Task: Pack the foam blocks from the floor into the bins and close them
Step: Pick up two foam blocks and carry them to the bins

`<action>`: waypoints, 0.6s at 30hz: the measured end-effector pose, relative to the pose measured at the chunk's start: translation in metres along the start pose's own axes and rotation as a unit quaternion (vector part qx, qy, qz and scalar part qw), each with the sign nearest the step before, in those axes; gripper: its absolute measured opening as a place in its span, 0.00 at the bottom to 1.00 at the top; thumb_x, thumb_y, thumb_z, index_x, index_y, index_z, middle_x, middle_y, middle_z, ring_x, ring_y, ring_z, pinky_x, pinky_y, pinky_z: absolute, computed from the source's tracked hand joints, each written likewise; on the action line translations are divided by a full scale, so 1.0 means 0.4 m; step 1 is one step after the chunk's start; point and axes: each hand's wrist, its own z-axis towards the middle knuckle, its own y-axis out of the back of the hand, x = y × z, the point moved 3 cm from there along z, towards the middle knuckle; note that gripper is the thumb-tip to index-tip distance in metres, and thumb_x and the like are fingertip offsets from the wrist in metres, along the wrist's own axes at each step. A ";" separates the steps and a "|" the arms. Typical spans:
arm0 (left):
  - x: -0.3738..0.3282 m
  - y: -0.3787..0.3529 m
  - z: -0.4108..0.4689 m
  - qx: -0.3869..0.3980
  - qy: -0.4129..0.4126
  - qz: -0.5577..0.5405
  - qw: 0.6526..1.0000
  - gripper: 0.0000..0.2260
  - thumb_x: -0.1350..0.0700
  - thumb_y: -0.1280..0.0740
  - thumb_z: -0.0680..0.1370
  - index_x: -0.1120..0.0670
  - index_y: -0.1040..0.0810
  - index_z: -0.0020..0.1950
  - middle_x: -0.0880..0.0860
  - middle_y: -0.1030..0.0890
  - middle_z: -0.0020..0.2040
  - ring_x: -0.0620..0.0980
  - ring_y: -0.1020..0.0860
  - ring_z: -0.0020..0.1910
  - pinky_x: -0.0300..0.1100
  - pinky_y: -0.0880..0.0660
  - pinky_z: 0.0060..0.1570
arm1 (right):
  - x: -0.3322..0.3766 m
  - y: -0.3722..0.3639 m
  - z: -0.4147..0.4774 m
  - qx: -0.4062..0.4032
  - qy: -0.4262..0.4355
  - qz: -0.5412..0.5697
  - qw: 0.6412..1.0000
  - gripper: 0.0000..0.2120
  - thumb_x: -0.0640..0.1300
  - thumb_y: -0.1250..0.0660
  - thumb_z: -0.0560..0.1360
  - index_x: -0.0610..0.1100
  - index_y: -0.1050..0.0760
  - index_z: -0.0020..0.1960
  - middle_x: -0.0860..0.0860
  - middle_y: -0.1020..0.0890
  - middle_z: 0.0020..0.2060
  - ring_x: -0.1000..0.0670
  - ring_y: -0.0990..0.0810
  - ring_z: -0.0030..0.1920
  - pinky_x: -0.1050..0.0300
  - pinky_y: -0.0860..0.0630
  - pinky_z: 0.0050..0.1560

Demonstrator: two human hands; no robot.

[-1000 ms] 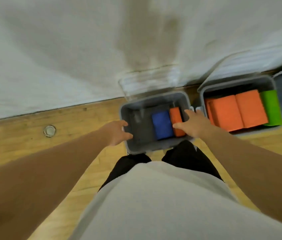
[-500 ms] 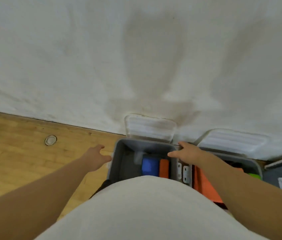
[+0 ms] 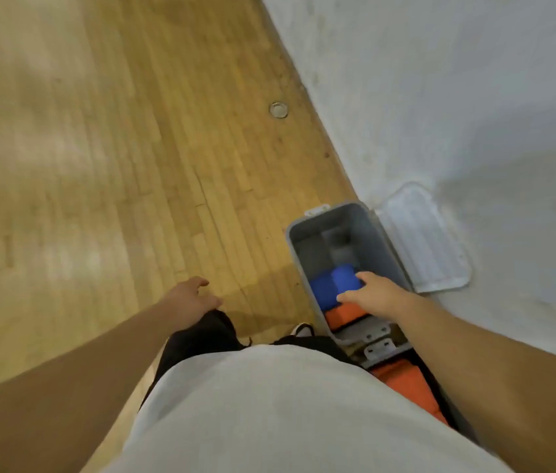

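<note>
A loose off-white shirt (image 3: 287, 414) spreads between the bare forearms (image 3: 65, 387). Black legwear (image 3: 198, 339) shows just below the left hand (image 3: 189, 297), and a dark shoe (image 3: 302, 330) with a white toe peeks out between it and the right hand (image 3: 372, 297).

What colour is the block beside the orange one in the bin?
The block is blue; head view.

Open grey bin (image 3: 309, 249) holds blue block (image 3: 328, 288) beside orange block (image 3: 341, 316), apparently touching.

Glossy wood-plank floor (image 3: 106, 158) beside a pale wall (image 3: 457, 97).
</note>
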 end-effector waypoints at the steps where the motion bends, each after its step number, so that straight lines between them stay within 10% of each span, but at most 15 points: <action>1: 0.095 -0.001 -0.030 -0.012 0.028 -0.034 0.999 0.32 0.38 0.30 0.75 0.47 0.32 0.76 0.53 0.25 0.70 0.56 0.24 0.64 0.49 0.25 0.60 | 0.064 -0.040 0.006 0.018 0.015 -0.033 0.999 0.46 0.63 0.27 0.72 0.48 0.44 0.82 0.47 0.38 0.79 0.43 0.35 0.76 0.48 0.33 0.72; 18: 1.212 -0.073 -0.409 -0.093 0.306 -0.482 0.816 0.28 0.44 0.31 0.79 0.53 0.31 0.76 0.57 0.26 0.71 0.57 0.28 0.68 0.45 0.31 0.61 | 1.203 -1.019 -0.222 0.190 0.256 -0.409 0.855 0.40 0.59 0.28 0.75 0.48 0.41 0.81 0.46 0.37 0.78 0.44 0.35 0.75 0.52 0.34 0.70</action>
